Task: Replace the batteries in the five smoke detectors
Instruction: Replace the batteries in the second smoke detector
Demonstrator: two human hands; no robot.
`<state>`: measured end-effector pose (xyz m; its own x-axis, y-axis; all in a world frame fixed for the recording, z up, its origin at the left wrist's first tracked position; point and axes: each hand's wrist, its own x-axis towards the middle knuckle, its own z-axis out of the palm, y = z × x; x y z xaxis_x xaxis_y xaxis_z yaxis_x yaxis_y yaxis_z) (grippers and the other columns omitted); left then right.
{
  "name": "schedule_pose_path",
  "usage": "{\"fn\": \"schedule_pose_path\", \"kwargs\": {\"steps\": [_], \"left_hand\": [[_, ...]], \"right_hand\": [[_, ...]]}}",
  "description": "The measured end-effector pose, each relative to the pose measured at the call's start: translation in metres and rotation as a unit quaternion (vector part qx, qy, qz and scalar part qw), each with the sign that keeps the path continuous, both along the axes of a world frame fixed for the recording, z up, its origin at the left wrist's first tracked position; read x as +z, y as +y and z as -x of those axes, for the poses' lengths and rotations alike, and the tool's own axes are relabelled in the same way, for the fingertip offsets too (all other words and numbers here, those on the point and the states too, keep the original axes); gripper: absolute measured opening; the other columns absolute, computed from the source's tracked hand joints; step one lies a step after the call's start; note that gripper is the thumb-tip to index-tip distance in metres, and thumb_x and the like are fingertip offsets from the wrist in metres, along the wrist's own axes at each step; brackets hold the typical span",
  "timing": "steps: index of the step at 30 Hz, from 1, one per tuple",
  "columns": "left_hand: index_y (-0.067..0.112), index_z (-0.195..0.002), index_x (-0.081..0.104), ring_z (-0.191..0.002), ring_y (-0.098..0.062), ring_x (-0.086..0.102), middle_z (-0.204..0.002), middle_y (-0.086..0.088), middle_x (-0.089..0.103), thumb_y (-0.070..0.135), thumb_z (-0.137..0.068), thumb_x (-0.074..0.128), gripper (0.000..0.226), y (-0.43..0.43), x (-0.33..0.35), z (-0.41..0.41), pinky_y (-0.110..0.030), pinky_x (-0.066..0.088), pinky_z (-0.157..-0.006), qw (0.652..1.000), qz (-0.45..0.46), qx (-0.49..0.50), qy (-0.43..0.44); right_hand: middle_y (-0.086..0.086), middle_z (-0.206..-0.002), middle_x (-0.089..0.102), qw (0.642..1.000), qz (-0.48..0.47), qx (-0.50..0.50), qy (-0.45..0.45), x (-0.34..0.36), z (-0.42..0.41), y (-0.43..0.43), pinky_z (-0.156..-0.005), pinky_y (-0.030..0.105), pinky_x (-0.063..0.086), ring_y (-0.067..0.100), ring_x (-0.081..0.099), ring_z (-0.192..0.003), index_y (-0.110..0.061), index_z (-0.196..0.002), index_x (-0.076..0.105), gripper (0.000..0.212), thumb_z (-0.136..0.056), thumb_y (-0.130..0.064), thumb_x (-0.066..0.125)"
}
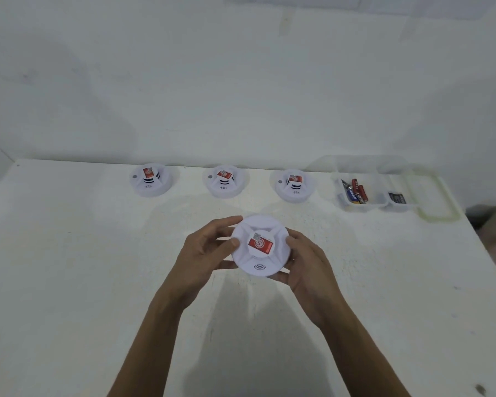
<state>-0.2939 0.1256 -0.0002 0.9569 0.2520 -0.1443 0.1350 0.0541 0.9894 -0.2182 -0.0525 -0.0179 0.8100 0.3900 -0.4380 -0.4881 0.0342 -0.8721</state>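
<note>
Smoke detector (pixel 259 246) held above the worktop (pixel 69 267), frame centre: left hand (pixel 205 247) and right hand (pixel 305 262) fingers clamped on its rim. Three more detectors (pixel 223 181) in a row behind. Batteries (pixel 355 191) in clear tray (pixel 384 193), upper right.

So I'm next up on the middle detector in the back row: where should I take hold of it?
Grip the middle detector by its round outer rim, coming from above with fingers on opposite sides. It sits flat, and the raised centre with the red label offers less to hold.
</note>
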Motion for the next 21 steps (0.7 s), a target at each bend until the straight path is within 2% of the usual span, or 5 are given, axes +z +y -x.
{"fn": "schedule_pose_path", "kwargs": {"steps": [6, 9, 13, 19, 21], "left_hand": [[0.029, -0.121, 0.059, -0.097, -0.018, 0.067, -0.107, 0.005, 0.069, 0.015, -0.091, 0.06, 0.033, 0.0, 0.0013, -0.0002, -0.032, 0.059, -0.073, 1.0, -0.023, 0.002, -0.004], [0.031, -0.121, 0.058, -0.097, -0.018, 0.067, -0.107, 0.004, 0.069, 0.016, -0.089, 0.061, 0.035, -0.0004, 0.0019, -0.0002, -0.034, 0.059, -0.073, 1.0, -0.023, 0.004, -0.004], [0.032, -0.121, 0.057, -0.098, -0.018, 0.067, -0.109, 0.003, 0.068, 0.018, -0.088, 0.063, 0.036, -0.0006, 0.0016, 0.0, -0.036, 0.059, -0.074, 1.0, -0.02, 0.003, -0.003], [0.034, -0.121, 0.057, -0.097, -0.017, 0.067, -0.107, 0.005, 0.069, 0.017, -0.087, 0.064, 0.038, -0.0008, 0.0011, 0.0003, -0.032, 0.059, -0.071, 1.0, -0.016, 0.006, 0.0], [0.035, -0.121, 0.057, -0.097, -0.016, 0.067, -0.108, 0.005, 0.068, 0.018, -0.087, 0.064, 0.039, -0.0008, 0.0012, -0.0003, -0.032, 0.059, -0.071, 1.0, -0.018, 0.006, 0.0]], "right_hand": [[0.013, -0.124, 0.062, 1.0, -0.023, 0.007, -0.012, 0.0081, 0.0031, -0.0027, -0.082, 0.039, 0.057, 0.03, 0.063, -0.108, -0.006, -0.129, 0.052, 0.034, -0.1, -0.019, 0.041], [0.012, -0.124, 0.062, 1.0, -0.021, 0.003, -0.017, 0.0096, 0.0042, -0.0029, -0.08, 0.036, 0.058, 0.027, 0.064, -0.105, -0.007, -0.128, 0.053, 0.033, -0.1, -0.019, 0.041], [0.012, -0.122, 0.063, 0.999, -0.027, 0.002, -0.018, 0.0092, 0.0047, -0.0037, -0.083, 0.041, 0.057, 0.029, 0.065, -0.105, -0.007, -0.129, 0.054, 0.034, -0.1, -0.02, 0.041], [0.012, -0.12, 0.065, 0.999, -0.03, -0.003, -0.013, 0.0087, 0.0056, -0.004, -0.084, 0.045, 0.057, 0.03, 0.066, -0.105, -0.008, -0.126, 0.056, 0.032, -0.1, -0.02, 0.043], [0.011, -0.119, 0.066, 0.999, -0.032, -0.003, -0.014, 0.008, 0.0056, -0.0044, -0.081, 0.043, 0.058, 0.029, 0.066, -0.103, -0.009, -0.125, 0.057, 0.031, -0.1, -0.02, 0.043]]}}
